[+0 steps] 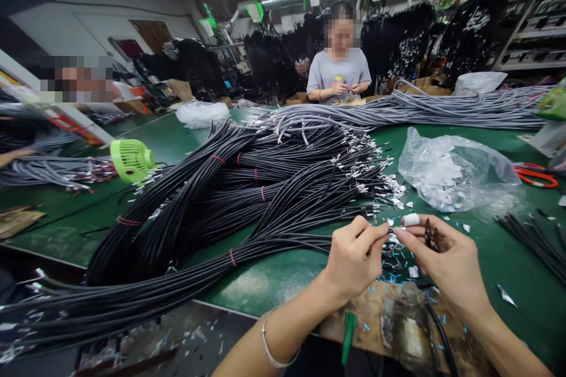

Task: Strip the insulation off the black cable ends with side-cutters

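Note:
My left hand (357, 256) is closed, with thumb and forefinger pinching the end of a black cable (390, 231). At the same cable end, the thumb and forefinger of my right hand (451, 262) meet, and white tape (411, 220) wraps one fingertip. A small dark metal tool (431, 237), which looks like pliers or snips, sits in the right hand's curled fingers. Bundles of black cables (274, 212) with bared white-tipped ends lie to the left of and beyond my hands, tied with red bands. Blue wire scraps (400, 259) are scattered beneath my fingers.
In front of me lies a stained board (367, 306) with a lumpy, tape-wrapped block (407, 330) and a green-handled tool (349, 330). Farther off are a clear plastic bag (455, 174), red-handled scissors (537, 175), grey cables (420, 109) and a green fan (131, 160). A co-worker (339, 70) sits opposite.

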Available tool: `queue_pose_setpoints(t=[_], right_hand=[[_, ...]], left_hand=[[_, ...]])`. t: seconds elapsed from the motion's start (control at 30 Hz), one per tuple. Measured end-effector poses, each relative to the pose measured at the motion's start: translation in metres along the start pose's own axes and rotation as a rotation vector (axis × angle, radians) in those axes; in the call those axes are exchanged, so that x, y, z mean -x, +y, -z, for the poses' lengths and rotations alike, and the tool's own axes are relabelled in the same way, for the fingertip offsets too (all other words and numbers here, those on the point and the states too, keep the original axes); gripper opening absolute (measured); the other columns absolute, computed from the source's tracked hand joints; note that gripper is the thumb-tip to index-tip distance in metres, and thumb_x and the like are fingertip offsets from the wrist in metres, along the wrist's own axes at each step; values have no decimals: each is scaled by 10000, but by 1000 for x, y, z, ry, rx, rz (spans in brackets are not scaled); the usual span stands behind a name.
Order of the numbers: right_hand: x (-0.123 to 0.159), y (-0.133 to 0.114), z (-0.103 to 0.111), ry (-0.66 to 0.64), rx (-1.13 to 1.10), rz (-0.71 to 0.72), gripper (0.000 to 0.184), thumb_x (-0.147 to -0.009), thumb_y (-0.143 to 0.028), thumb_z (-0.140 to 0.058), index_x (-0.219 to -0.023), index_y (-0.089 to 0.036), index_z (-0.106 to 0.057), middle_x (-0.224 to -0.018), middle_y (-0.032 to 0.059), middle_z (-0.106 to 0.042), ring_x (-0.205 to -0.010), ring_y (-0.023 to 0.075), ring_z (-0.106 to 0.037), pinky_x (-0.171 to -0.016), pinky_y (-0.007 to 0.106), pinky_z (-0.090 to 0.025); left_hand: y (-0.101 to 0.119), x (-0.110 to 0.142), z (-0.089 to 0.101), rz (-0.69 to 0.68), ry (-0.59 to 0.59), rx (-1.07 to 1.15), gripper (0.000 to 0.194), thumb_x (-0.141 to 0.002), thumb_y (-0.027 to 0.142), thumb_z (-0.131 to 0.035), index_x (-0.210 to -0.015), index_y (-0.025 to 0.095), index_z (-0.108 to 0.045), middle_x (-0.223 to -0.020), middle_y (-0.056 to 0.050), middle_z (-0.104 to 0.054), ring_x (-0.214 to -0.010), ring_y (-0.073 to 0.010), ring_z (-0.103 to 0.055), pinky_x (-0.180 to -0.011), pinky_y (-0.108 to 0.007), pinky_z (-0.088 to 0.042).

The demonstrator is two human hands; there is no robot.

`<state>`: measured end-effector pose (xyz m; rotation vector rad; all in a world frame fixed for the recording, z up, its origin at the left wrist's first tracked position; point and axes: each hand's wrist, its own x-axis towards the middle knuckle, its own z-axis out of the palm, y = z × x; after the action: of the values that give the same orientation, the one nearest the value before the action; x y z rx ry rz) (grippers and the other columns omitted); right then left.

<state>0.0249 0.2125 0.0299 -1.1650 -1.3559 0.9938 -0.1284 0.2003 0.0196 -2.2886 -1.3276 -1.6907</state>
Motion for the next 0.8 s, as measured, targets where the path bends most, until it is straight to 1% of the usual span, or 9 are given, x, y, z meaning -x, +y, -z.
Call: queue_pose_setpoints(t=[0.07,0.13,0.27,0.33,0.4,0.53,0.63,0.7,0.8], right_hand=[[-1,2,0,-10,-36,-66,276,-662,-328,-747,-869,-181,-639,-656,-3,-664,-398,62,-473,-348,173,-380],[-1,4,0,-25,-64,-122,306,-660,-338,-748,-893,-171,-641,-655,4,-665,-346,42,-403,-308,177,-326],[-2,6,0,-27,-56,-141,351,-655,-351,-748,-924,-151,-644,-662,27,-674,-346,54,-419,-326,199,-344],[-3,5,-1,-15,-19,-95,346,-658,-361,-743,-916,-153,-644,-719,44,-690,-457,96,-533,-428,219,-442],[-4,5,-1,-12,62,-43,356,-688,-392,-711,-949,-161,-636,-784,56,-696,-633,150,-621,-584,254,-507],[-3,7,2,-77,317,35,415,-792,-462,-581,-1101,-184,-591,-894,67,-680,-801,198,-641,-705,306,-512],[-2,6,3,-144,391,149,352,-826,-440,-544,-1058,-191,-633,-998,74,-664,-868,200,-631,-752,302,-504],[-1,4,2,-181,401,218,300,-826,-409,-555,-997,-191,-671,-949,63,-671,-820,185,-630,-710,277,-507],[0,-1,1,-177,397,261,264,-827,-377,-563,-949,-186,-699,-874,53,-678,-743,168,-621,-648,260,-501]], left_hand=[[1,3,-1,-6,-18,-47,164,-820,88,-539,-877,139,-683,-640,-26,-582,-546,-102,-527,-497,-206,-429],[2,4,-2,7,-34,-78,173,-829,92,-525,-842,152,-687,-625,-22,-584,-542,-100,-528,-500,-206,-427],[6,0,0,124,-24,-41,141,-824,143,-555,-842,159,-694,-636,-26,-597,-521,-97,-525,-486,-204,-428],[8,-3,1,243,-56,29,115,-798,166,-602,-856,162,-702,-647,-26,-602,-533,-104,-539,-498,-206,-443],[9,-6,3,366,-73,108,90,-775,191,-641,-819,154,-709,-635,-24,-598,-537,-108,-547,-502,-207,-451],[9,-10,7,520,-2,230,104,-759,227,-664,-748,133,-707,-645,-28,-605,-538,-106,-557,-496,-199,-460],[11,-10,8,534,27,244,96,-748,219,-673,-744,132,-713,-648,-32,-608,-555,-114,-563,-502,-206,-459],[11,-11,8,514,34,232,84,-743,206,-677,-743,133,-719,-641,-35,-612,-565,-121,-562,-505,-213,-451],[12,-10,8,480,38,207,72,-742,195,-679,-745,141,-727,-636,-38,-621,-569,-126,-553,-501,-222,-435]])
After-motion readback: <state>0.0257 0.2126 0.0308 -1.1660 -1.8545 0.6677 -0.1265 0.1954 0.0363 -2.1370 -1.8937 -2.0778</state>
